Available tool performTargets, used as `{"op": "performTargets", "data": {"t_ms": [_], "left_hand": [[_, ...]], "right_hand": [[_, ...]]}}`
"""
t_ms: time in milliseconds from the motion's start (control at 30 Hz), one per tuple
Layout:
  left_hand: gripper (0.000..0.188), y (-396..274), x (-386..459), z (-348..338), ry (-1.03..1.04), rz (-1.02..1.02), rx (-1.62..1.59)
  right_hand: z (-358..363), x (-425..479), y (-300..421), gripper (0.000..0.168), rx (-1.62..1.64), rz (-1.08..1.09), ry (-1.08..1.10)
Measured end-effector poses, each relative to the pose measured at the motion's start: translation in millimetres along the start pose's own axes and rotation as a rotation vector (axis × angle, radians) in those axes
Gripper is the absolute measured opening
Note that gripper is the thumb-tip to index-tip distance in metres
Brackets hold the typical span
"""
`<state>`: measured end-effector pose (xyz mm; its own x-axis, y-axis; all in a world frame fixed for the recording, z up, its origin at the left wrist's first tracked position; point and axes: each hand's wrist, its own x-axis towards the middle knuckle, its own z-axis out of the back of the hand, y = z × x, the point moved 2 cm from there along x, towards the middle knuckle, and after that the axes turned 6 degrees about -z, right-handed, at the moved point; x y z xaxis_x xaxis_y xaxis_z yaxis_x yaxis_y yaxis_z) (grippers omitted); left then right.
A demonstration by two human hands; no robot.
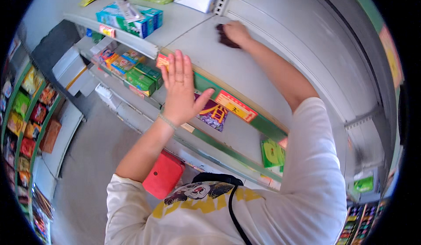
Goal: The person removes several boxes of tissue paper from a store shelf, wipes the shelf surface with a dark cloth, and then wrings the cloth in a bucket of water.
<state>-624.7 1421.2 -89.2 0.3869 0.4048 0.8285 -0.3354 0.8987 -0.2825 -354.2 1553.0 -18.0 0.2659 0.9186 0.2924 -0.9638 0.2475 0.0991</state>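
Note:
My right hand (236,33) grips a bunched dark brown cloth (227,38) and presses it on the white metal shelf (204,44), close to the back panel. My left hand (181,87) is spread flat against the shelf's front edge, over the green price strip (205,84). A ring and a beaded bracelet are on it. Just right of its thumb, an orange-red price tag (236,106) sits in the strip. Part of another price tag (162,62) shows beside its fingers.
Blue-green boxes (144,19) stand on the adjoining shelf section at left. Several small cartons (141,79), a purple packet (213,113) and a green packet (272,153) lie on lower shelves. A red stool-like object (164,176) is on the floor. Snack racks (28,113) line the far left.

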Motion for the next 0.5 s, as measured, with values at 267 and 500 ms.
{"op": "performTargets", "data": {"t_ms": [267,500], "left_hand": [[0.09,-25.7,-2.7,26.1,0.036,-0.016,-0.033],[0.076,-124.4,-36.2,47.9,-0.089,-0.167,-0.432]], "right_hand": [[39.8,-49.6,95.6,0.014,1.897,-0.152,0.465],[161.3,-227.9,-21.7,0.033,2.512,0.112,0.674]]}}
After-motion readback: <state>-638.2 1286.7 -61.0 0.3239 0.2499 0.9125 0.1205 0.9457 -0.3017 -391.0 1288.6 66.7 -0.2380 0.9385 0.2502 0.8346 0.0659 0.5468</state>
